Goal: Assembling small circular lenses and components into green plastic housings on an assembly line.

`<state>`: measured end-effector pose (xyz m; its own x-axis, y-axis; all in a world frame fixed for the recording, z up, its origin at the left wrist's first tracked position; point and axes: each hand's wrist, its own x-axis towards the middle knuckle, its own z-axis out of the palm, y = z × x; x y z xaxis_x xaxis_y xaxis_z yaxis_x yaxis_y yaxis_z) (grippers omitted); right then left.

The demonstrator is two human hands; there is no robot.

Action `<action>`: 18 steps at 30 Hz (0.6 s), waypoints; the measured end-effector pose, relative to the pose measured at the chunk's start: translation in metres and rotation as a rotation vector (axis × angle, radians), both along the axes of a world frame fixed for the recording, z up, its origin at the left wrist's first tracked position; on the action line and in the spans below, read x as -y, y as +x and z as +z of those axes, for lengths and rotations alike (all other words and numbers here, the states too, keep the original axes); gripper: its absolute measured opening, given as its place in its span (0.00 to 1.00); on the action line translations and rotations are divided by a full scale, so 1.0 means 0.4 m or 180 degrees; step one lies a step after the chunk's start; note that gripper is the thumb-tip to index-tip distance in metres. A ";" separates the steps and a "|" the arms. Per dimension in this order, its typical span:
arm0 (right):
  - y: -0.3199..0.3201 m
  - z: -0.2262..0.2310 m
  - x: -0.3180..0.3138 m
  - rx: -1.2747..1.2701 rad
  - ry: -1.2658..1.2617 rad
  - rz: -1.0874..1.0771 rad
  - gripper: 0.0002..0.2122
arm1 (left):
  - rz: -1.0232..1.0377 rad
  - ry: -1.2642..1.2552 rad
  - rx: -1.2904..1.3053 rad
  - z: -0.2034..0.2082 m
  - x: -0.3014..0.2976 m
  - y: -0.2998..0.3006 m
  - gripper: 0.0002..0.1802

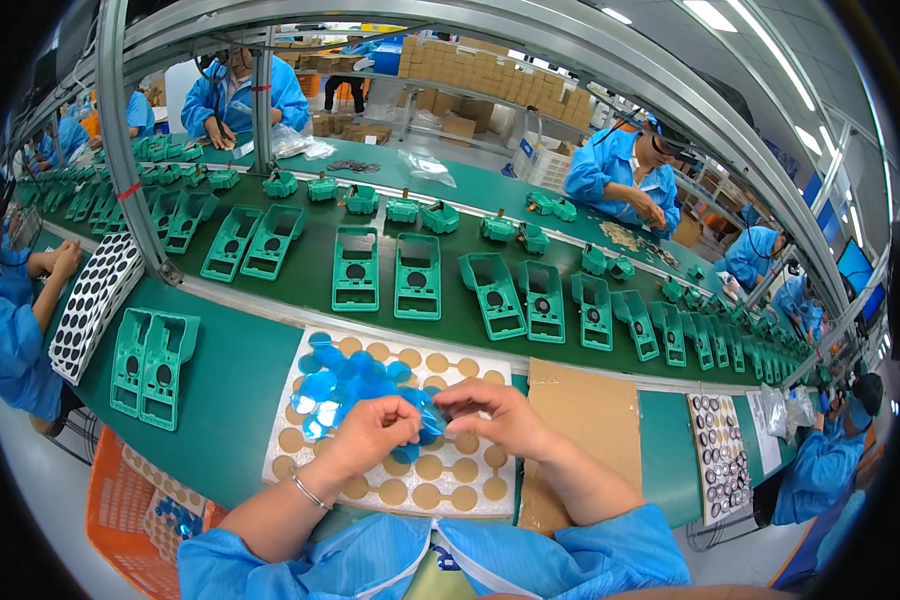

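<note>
Blue disc point(428, 418) pinched btwn both hands' fingers point(410, 425)

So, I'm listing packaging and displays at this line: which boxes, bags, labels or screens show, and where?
Cardboard boxes: tan, stacked on far shelving.
Clear plastic bags: crumpled, on the far green bench.
Screens: dark with blue glow, far right.
Flat cardboard sheet: brown, beside the right hand.

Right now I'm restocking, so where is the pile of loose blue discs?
Head view, centre: the blue discs lie on the white sheet's upper left part, just beyond the left hand.
</note>
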<state>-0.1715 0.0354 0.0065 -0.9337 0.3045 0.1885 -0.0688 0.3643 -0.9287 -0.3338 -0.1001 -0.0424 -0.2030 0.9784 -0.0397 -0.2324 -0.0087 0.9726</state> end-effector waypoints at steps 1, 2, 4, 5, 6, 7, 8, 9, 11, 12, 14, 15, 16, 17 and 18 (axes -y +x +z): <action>-0.002 0.005 -0.018 -0.0013 0.0011 -0.0014 0.16 | 0.0341 0.0045 -0.0715 -0.003 0.003 0.000 0.03; 0.000 0.011 -0.050 -0.0106 -0.0158 -0.0269 0.15 | 0.0311 0.0060 -0.0719 -0.002 0.002 0.000 0.03; 0.001 0.019 -0.141 -0.0227 -0.0262 -0.0728 0.13 | 0.0805 0.0301 -0.2944 0.006 0.010 -0.004 0.02; 0.004 0.022 -0.198 -0.0255 -0.0187 -0.0954 0.12 | 0.0775 0.0344 -0.2934 0.002 0.008 -0.004 0.02; 0.003 0.035 -0.242 -0.0243 -0.0050 -0.1169 0.12 | 0.0891 0.0445 -0.3297 -0.004 0.007 -0.006 0.01; 0.003 0.045 -0.281 -0.0229 0.0087 -0.1392 0.12 | 0.1004 0.0553 -0.3654 -0.011 0.006 -0.006 0.01; -0.003 0.050 -0.318 -0.0128 0.0347 -0.1584 0.12 | 0.0995 0.0599 -0.3652 -0.017 0.004 -0.008 0.01; -0.013 0.048 -0.347 -0.0105 0.0403 -0.1730 0.11 | 0.1068 0.0688 -0.3786 -0.023 0.003 -0.010 0.01; -0.039 0.018 -0.413 -0.0104 0.1351 -0.1771 0.11 | 0.1136 0.0809 -0.3910 -0.029 -0.003 -0.011 0.02; -0.049 0.014 -0.426 0.0061 0.1774 -0.1830 0.10 | 0.1206 0.0810 -0.3995 -0.031 -0.002 -0.013 0.02; -0.071 0.002 -0.454 0.0277 0.1958 -0.1833 0.11 | 0.1276 0.0827 -0.4080 -0.029 0.000 -0.017 0.03; -0.079 -0.004 -0.468 0.0503 0.2127 -0.1831 0.11 | 0.1291 0.0842 -0.4117 -0.027 0.000 -0.018 0.03; -0.087 -0.014 -0.482 0.0528 0.2404 -0.1778 0.11 | 0.1312 0.0848 -0.4152 -0.024 0.001 -0.018 0.04; -0.091 -0.027 -0.494 0.0536 0.2408 -0.1784 0.11 | 0.1308 0.0854 -0.4144 -0.022 0.001 -0.017 0.04; -0.092 -0.040 -0.505 0.0567 0.2770 -0.1673 0.11 | 0.1397 0.0859 -0.4125 -0.019 0.000 -0.016 0.04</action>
